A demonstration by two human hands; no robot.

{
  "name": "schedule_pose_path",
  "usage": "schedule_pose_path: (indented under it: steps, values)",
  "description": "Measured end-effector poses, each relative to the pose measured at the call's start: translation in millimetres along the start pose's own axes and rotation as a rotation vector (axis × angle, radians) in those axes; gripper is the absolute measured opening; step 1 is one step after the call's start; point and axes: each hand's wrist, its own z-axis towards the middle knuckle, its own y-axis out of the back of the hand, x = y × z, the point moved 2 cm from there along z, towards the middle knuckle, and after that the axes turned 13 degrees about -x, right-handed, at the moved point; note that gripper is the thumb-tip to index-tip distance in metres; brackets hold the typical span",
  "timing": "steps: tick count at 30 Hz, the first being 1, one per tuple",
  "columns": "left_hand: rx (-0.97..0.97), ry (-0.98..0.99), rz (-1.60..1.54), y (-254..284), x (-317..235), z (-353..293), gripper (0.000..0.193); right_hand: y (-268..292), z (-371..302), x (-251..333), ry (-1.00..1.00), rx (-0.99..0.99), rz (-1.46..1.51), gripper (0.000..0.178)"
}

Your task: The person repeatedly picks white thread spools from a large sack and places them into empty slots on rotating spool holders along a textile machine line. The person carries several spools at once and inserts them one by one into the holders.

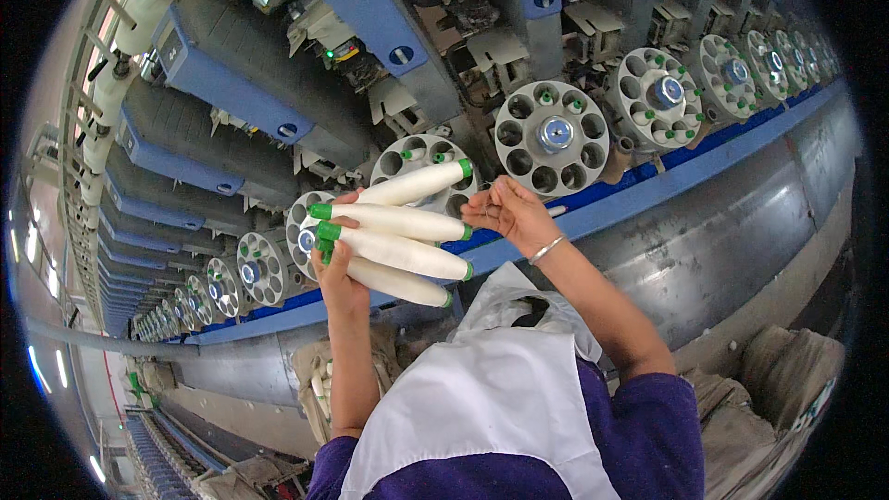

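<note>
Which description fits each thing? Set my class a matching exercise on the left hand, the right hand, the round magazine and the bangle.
Things:
1. left hand
2. right hand
3. round magazine
4. bangle

Descriptions:
A. grey disc with holes, some with green-tipped bobbins
B. silver, on the right wrist
C. grips four white bobbins
D. open, by the bobbin tips

Pairs: 1-C, 2-D, 3-A, 4-B

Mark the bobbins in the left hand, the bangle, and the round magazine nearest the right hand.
bobbins [398,239], head view, white yarn of the middle one
bangle [546,249], head view, band on the right wrist
magazine [552,136], head view, its metal hub
</note>
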Motion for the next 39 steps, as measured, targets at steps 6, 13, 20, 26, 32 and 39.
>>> schedule_pose_path:
  steps: [6,13,20,26,32,39]
  values:
    - [0.008,0.051,-0.060,-8,0,4,0.036,23,-5,22,-0.004,-0.117,-0.143,0.027]
    - [0.021,0.028,-0.027,-24,4,7,0.032,0,-34,-10,-0.223,0.235,-0.527,0.043]
    - [0.056,-0.136,0.064,-44,-3,1,0.032,4,-12,-31,0.430,0.101,-1.149,0.051]
    - [0.003,-0.147,0.025,-47,-10,1,0.035,20,-7,-30,-0.044,0.094,-0.637,0.039]
    - [-0.142,0.020,-0.048,-43,-2,6,0.031,23,-11,10,0.049,0.017,-0.273,0.027]
    - [-0.225,0.120,-0.044,-42,10,8,0.035,16,-6,7,0.071,0.030,-0.073,0.029]
